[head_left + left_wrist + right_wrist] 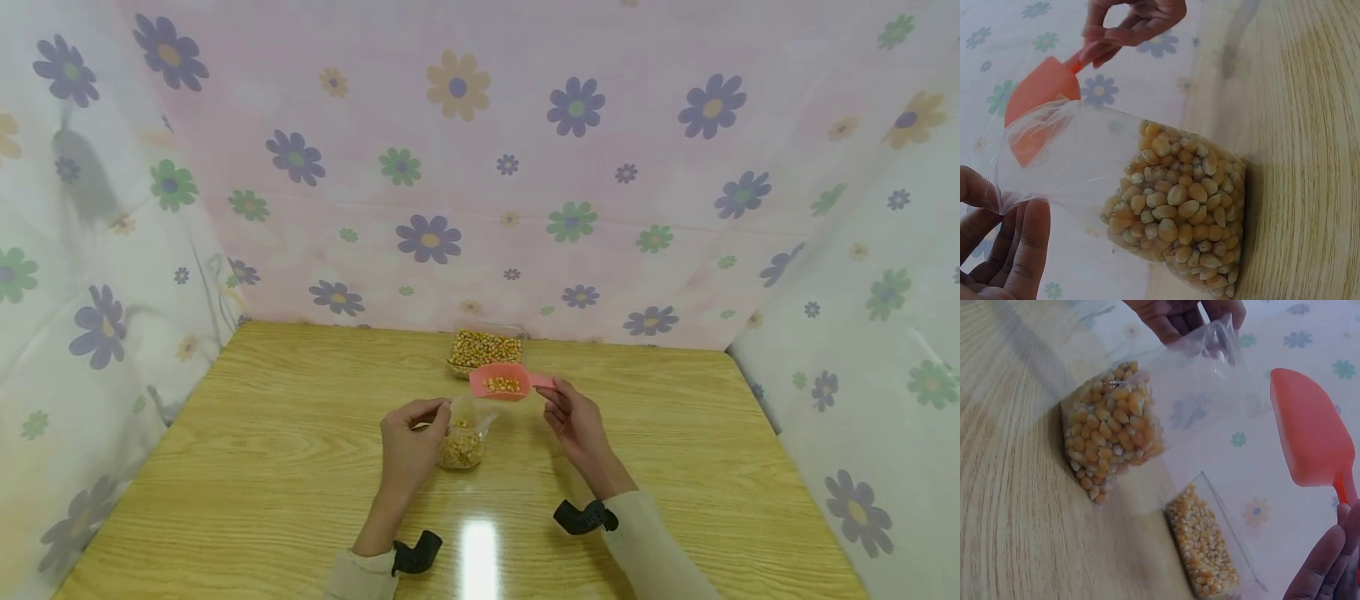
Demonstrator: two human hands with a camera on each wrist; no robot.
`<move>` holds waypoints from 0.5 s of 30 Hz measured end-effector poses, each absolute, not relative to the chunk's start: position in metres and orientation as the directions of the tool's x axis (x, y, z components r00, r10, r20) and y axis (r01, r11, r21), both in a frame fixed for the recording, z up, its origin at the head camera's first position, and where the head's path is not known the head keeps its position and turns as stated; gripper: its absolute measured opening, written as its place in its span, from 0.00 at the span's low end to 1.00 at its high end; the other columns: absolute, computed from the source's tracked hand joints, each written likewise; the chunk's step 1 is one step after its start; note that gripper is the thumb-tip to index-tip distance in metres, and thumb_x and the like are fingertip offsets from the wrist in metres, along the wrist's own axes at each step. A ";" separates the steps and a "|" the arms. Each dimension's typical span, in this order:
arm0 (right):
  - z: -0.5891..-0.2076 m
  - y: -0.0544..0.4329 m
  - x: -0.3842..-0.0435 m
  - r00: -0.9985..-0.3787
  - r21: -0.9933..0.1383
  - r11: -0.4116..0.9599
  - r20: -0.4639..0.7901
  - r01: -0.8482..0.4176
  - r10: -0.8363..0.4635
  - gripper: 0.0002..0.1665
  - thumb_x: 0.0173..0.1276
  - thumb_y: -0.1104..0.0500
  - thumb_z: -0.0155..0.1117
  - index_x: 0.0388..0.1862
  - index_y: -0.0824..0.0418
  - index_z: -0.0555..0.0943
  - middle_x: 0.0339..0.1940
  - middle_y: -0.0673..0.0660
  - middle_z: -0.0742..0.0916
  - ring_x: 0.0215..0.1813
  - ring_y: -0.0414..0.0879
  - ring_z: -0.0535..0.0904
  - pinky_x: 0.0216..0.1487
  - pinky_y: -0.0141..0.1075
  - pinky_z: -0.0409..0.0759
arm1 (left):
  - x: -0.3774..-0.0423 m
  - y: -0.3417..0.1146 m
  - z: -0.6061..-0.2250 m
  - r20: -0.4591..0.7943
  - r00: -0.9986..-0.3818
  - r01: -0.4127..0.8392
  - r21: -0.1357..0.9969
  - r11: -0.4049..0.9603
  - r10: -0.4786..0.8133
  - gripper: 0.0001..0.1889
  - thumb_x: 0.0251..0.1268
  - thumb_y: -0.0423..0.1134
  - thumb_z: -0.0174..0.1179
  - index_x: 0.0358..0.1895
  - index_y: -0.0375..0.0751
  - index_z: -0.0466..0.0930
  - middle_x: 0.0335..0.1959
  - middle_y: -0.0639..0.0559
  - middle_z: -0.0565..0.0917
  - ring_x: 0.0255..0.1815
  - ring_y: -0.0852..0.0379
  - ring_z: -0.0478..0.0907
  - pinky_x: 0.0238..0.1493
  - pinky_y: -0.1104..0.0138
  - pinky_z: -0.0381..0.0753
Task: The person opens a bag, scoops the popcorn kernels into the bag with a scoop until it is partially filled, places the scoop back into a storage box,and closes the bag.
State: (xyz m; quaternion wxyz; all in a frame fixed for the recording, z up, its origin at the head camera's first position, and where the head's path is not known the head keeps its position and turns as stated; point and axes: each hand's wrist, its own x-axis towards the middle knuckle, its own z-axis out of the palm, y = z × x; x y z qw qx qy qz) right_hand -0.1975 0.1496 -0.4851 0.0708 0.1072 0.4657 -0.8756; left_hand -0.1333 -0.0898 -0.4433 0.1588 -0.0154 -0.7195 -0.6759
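My left hand (411, 437) pinches the rim of a clear plastic bag (1094, 134), which stands on the table partly filled with yellow corn kernels (1175, 200). In my right hand (581, 425) is the handle of a coral-red scoop (498, 381). Kernels lie in the scoop's bowl in the head view. The scoop is held above the bag, close to its open mouth. Behind the bag sits a clear rectangular container (1200, 540) of corn kernels, partly overlapped by the scoop in the head view.
The wood-grain table (285, 433) carries the bag and the container. A flowered cloth (480, 183) hangs behind it and along both sides. Dark bands (417, 552) circle the wrists over light sleeves.
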 end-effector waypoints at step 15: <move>-0.443 0.145 -0.181 -0.999 -0.996 -0.083 0.044 -0.045 0.015 0.16 0.76 0.58 0.63 0.44 0.71 0.88 0.27 0.52 0.92 0.24 0.40 0.85 0.37 0.35 0.88 | -0.143 -0.092 -0.458 0.308 -0.936 0.287 0.948 0.137 -0.169 0.06 0.67 0.22 0.62 0.40 0.24 0.89 0.30 0.29 0.85 0.29 0.32 0.83 0.26 0.75 0.81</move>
